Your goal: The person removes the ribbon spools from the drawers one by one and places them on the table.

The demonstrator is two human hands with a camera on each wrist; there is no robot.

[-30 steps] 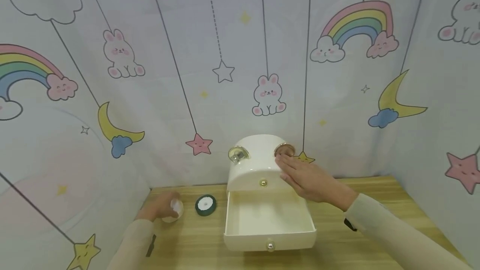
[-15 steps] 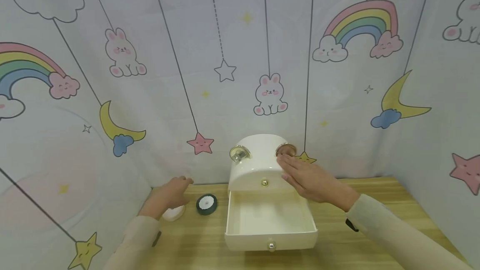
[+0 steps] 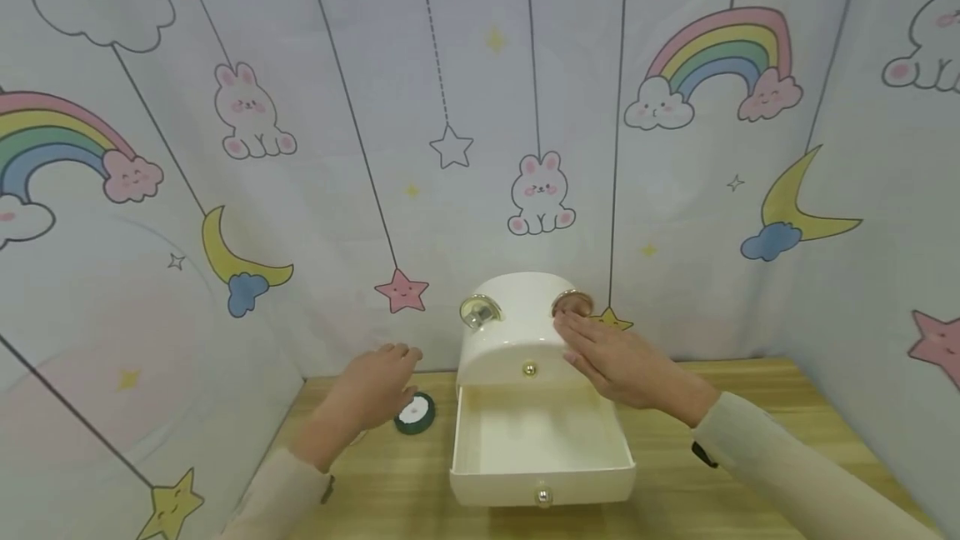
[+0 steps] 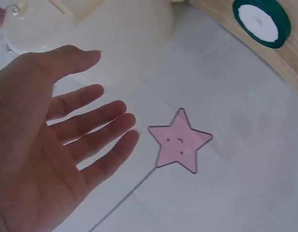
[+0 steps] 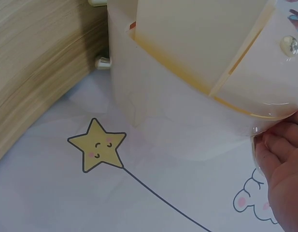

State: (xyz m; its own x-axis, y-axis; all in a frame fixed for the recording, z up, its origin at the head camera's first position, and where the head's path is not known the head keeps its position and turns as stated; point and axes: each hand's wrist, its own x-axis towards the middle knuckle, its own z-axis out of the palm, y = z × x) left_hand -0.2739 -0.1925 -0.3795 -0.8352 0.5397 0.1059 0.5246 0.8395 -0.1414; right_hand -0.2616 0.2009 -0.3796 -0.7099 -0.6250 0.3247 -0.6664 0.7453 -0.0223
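A cream drawer box with a rounded top stands against the back wall, its lower drawer pulled out with a bare inside. My right hand rests with straight fingers on the box's right side, by a gold-rimmed round fitting; in the right wrist view its fingertips touch the box's edge. My left hand hovers over the table left of the box, holding nothing, fingers spread in the left wrist view. Close by its fingertips lies a dark green ribbon roll with a white centre. A pale roll is mostly hidden beneath this hand.
The wooden table ends at a back wall hung with printed cloth. A second gold-rimmed fitting sits on the box's top left. The open drawer juts toward me, with a round knob on its front.
My left hand has let go of the pale roll on the table and moved right, up to the green ribbon roll. My right hand has stayed on the box.
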